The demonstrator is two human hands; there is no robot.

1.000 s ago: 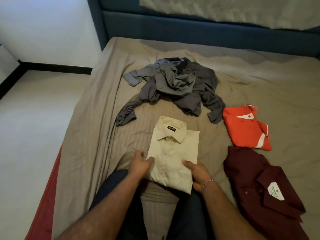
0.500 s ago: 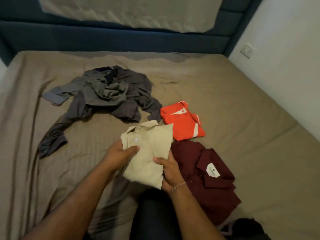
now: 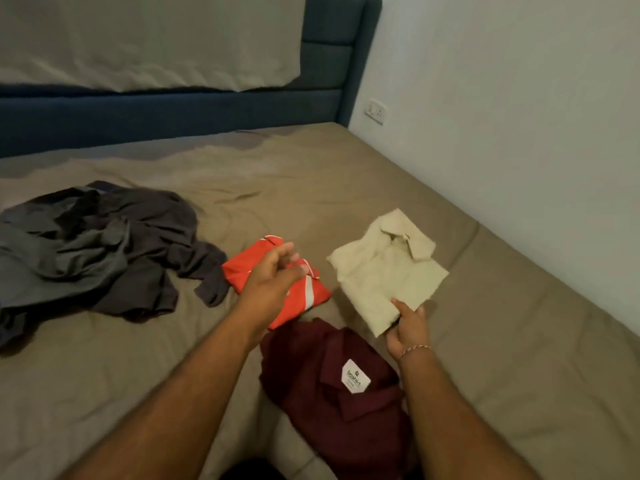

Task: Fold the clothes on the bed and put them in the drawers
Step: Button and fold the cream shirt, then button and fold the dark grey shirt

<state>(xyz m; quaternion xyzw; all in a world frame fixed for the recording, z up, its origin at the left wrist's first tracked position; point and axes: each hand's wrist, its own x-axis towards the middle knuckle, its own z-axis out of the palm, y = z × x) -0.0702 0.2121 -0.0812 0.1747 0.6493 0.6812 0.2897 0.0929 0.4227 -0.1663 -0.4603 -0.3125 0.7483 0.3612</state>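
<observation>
- Risk one: folded cream shirt (image 3: 384,271) is lying on the bed sheet (image 3: 311,174), to the right of the folded orange shirt (image 3: 273,282) and beyond the folded maroon shirt (image 3: 343,393). The right hand (image 3: 407,329) is pinching only its near corner, thumb on top; lifting or dragging from that one corner is likely to pull the fold open.
- Risk two: the left hand (image 3: 273,282) is hovering above the orange shirt, fingers loosely curled and grasping nothing. Contact with the fabric cannot be told. A careless sweep here is likely to scuff that fold.
- Risk three: the three folded shirts are sitting close together, the orange one just beside the maroon one. Carrying them stacked without support underneath is likely to let the pile slide.
- Risk four: the grey clothes heap (image 3: 90,251) is lying crumpled on the left, one end near the orange shirt, and is not yet folded.
- Containers: no drawers are showing in this view, so their contents cannot be told. All the garments are resting on the bed.
</observation>
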